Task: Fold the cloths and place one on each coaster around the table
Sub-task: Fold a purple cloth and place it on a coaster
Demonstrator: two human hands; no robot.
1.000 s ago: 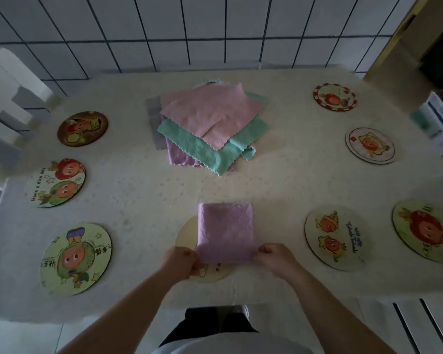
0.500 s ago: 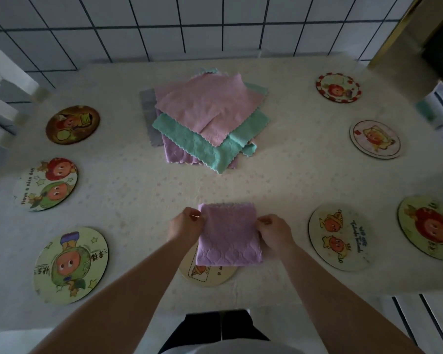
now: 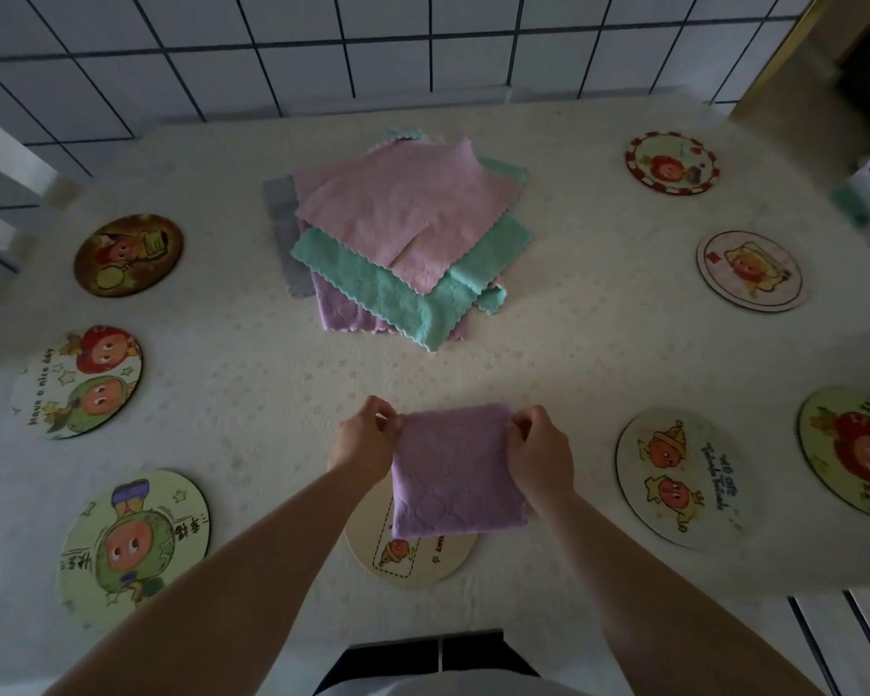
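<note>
The folded purple cloth (image 3: 457, 474) lies between the hands, its near part over the cream coaster (image 3: 413, 550) on the counter (image 3: 573, 344). The left hand (image 3: 362, 444) and right hand (image 3: 541, 452) each pinch a far corner.

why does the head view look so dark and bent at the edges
Head view: dim, even light with no glare, so the folded purple cloth and pile of cloths look muted; the wide-angle lens bows the table edges and wall tiles; corners darken, detail is slightly soft.
</note>
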